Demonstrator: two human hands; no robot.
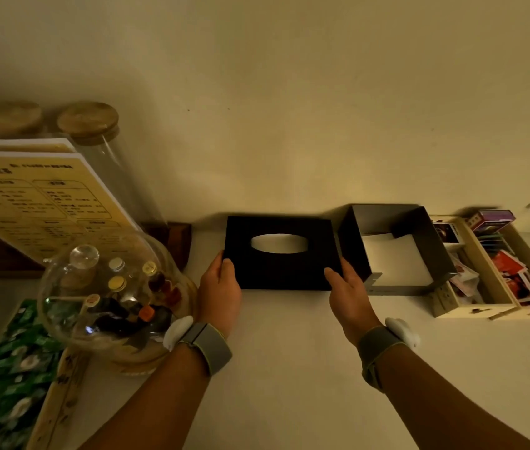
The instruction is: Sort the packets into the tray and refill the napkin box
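A flat black lid (281,267) with an oval slot lies on the white counter near the wall. My left hand (219,289) grips its left edge and my right hand (346,287) grips its right edge. Right beside it stands the open grey napkin box (425,241) with white napkins (393,258) inside. Further right is a pale wooden tray (477,308) with compartments that hold several packets (510,271), some red and white.
A round glass jar (107,290) of small bottles stands at the left, close to my left wrist. Behind it are a leaning menu card (39,196) and cork-topped jars (90,121). Green packets (7,378) lie at the lower left. A small purple box (494,219) sits behind the tray.
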